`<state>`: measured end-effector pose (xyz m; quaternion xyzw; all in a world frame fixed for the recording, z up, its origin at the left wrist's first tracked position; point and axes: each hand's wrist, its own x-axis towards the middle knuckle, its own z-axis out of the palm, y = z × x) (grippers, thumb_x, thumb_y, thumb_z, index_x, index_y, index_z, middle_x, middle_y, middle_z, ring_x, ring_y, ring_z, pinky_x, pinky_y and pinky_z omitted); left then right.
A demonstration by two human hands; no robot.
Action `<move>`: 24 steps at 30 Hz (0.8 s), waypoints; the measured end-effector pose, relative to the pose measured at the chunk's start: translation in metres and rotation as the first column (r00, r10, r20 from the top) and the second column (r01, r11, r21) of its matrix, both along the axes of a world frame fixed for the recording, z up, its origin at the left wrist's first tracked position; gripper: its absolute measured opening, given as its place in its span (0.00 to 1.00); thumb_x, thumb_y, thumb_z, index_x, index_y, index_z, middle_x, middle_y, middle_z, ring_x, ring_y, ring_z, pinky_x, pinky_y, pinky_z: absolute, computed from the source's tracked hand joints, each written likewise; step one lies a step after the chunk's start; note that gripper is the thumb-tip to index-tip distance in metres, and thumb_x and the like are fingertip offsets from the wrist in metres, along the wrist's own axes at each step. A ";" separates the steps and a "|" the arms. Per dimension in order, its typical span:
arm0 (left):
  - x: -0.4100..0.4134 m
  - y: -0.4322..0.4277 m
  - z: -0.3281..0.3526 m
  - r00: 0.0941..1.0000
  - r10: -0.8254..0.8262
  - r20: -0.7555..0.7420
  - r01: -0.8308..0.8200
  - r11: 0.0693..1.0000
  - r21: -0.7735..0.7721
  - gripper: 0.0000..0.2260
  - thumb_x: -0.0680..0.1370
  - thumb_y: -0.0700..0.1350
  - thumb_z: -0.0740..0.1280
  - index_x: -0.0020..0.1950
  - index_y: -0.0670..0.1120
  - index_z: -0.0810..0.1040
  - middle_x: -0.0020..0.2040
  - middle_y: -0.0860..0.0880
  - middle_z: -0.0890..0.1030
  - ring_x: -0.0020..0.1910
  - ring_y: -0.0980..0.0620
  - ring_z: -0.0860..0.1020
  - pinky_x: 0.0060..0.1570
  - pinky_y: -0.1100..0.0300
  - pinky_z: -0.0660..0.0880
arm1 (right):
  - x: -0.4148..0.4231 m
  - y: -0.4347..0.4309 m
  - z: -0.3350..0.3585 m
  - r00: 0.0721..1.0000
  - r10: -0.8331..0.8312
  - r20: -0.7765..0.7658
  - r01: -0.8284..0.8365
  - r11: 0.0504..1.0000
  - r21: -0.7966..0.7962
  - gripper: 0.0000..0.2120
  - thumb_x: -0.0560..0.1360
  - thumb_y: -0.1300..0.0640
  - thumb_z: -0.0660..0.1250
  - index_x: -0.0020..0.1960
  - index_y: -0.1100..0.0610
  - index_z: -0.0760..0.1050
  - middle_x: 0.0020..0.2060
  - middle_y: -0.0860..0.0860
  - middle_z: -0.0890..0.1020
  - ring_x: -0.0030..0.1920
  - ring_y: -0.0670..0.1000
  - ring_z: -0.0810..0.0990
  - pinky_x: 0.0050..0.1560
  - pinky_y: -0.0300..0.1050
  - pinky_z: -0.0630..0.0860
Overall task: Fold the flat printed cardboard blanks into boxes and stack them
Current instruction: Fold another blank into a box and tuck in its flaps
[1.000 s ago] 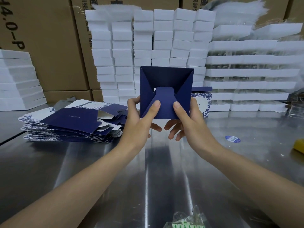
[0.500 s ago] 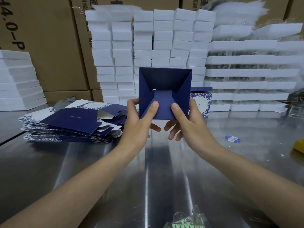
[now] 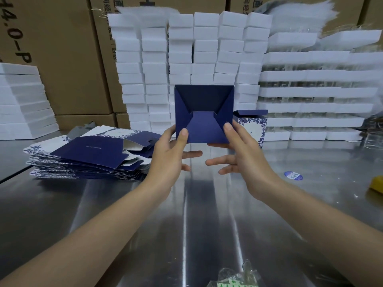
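Left hand [image 3: 170,154] and right hand [image 3: 244,156] pinched the navy box [image 3: 204,104] at its 2 lower corners. The thumbs [image 3: 183,134] lay on the bottom flaps, probably to press the lock home, with the base facing the camera. The box was held above the bench [image 3: 186,224], between the pile of flat blanks [image 3: 89,156] at left and 1 folded box [image 3: 252,125] behind, which the right hand partly covered. Any fingers behind the held box were hidden; the lower ones were spread loose.

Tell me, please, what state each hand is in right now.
Left hand: pinches the box at its lower left corner.
Right hand: pinches the box at its lower right corner.
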<state>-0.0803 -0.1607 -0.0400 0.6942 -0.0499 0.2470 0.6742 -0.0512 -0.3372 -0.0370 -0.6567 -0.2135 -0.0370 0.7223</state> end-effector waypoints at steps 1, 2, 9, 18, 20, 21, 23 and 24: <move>-0.001 -0.002 -0.001 1.000 -0.021 0.004 0.021 1.000 0.021 0.15 0.86 0.56 0.63 0.72 0.59 0.67 0.56 0.64 0.85 0.48 0.52 0.89 0.31 0.61 0.79 | -0.001 0.001 0.000 1.000 0.004 -0.008 -0.004 1.000 0.014 0.27 0.79 0.32 0.67 0.75 0.35 0.66 0.57 0.37 0.86 0.45 0.60 0.90 0.34 0.44 0.82; -0.002 -0.005 -0.003 0.999 -0.044 0.012 0.043 0.998 0.043 0.15 0.86 0.55 0.63 0.72 0.61 0.66 0.54 0.66 0.85 0.48 0.52 0.89 0.31 0.60 0.79 | -0.001 0.002 0.000 1.000 0.004 -0.007 -0.004 1.000 0.025 0.26 0.78 0.32 0.68 0.74 0.34 0.68 0.58 0.35 0.85 0.45 0.60 0.90 0.34 0.44 0.83; -0.002 -0.012 -0.009 0.999 -0.038 0.036 0.036 0.998 0.054 0.17 0.88 0.52 0.60 0.77 0.54 0.68 0.58 0.60 0.85 0.48 0.51 0.89 0.31 0.60 0.77 | 0.005 0.004 -0.004 0.997 -0.070 0.026 0.070 0.997 0.023 0.16 0.84 0.35 0.57 0.68 0.37 0.73 0.58 0.35 0.85 0.43 0.59 0.90 0.30 0.42 0.81; -0.011 -0.006 0.007 0.993 -0.120 -0.020 0.120 0.993 0.005 0.18 0.85 0.63 0.62 0.70 0.81 0.60 0.60 0.70 0.82 0.48 0.46 0.89 0.34 0.57 0.79 | 0.002 -0.005 0.001 0.997 0.058 0.051 -0.052 0.992 -0.113 0.23 0.80 0.29 0.60 0.70 0.37 0.73 0.62 0.42 0.85 0.43 0.62 0.90 0.34 0.49 0.83; -0.012 -0.006 0.007 0.991 -0.133 -0.027 0.133 0.991 -0.004 0.22 0.84 0.65 0.62 0.76 0.76 0.59 0.68 0.65 0.80 0.49 0.46 0.89 0.33 0.57 0.81 | 0.001 -0.004 0.001 0.996 0.076 0.041 -0.069 0.987 -0.143 0.23 0.78 0.26 0.60 0.66 0.36 0.75 0.60 0.45 0.87 0.43 0.61 0.90 0.36 0.49 0.84; -0.012 -0.006 0.006 0.990 -0.140 -0.030 0.140 0.990 0.000 0.24 0.84 0.65 0.62 0.78 0.74 0.58 0.69 0.63 0.80 0.49 0.46 0.89 0.34 0.58 0.81 | 0.001 -0.003 -0.001 0.996 0.075 0.048 -0.067 0.986 -0.151 0.23 0.78 0.26 0.61 0.66 0.35 0.75 0.60 0.45 0.86 0.43 0.61 0.90 0.36 0.50 0.84; -0.011 -0.008 0.004 0.990 -0.137 -0.019 0.137 0.990 0.014 0.25 0.83 0.65 0.63 0.78 0.73 0.58 0.67 0.64 0.81 0.50 0.46 0.89 0.34 0.58 0.82 | 0.001 -0.002 -0.002 0.993 0.063 0.097 -0.047 0.986 -0.158 0.18 0.79 0.28 0.62 0.66 0.32 0.73 0.62 0.42 0.85 0.43 0.60 0.90 0.36 0.50 0.83; -0.011 -0.008 0.003 0.992 -0.128 -0.010 0.128 0.992 0.020 0.25 0.83 0.65 0.64 0.77 0.73 0.59 0.66 0.65 0.81 0.52 0.46 0.88 0.34 0.57 0.82 | 0.001 -0.001 -0.003 0.991 0.056 0.121 -0.037 0.987 -0.157 0.19 0.79 0.29 0.63 0.68 0.31 0.70 0.63 0.40 0.84 0.43 0.60 0.90 0.35 0.50 0.83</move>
